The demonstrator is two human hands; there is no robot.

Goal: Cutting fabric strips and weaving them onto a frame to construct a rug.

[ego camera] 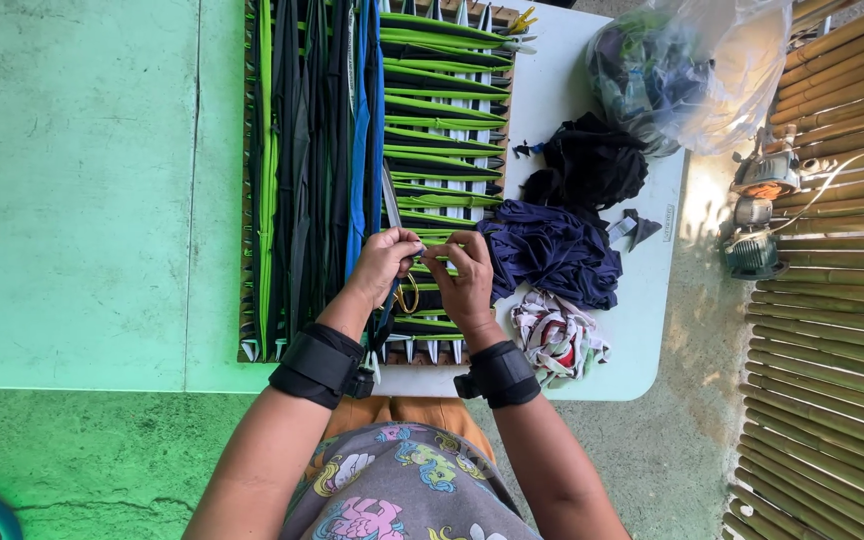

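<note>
Fabric strip [420, 253], soft and light, at frame centre: my left hand [384, 262] and right hand [464, 280] pinched its ends above the weaving frame [248, 200].

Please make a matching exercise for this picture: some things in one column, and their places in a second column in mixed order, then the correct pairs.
Things:
1. clear plastic bag
2. dark blue cloth pile
3. black cloth pile
4. white and red patterned cloth scraps

Places:
A. near table edge, beside the right hand
B. far right table corner
C. between the bag and the blue pile
D. just right of the weaving frame, level with both hands

Pairs: 1-B, 2-D, 3-C, 4-A
</note>
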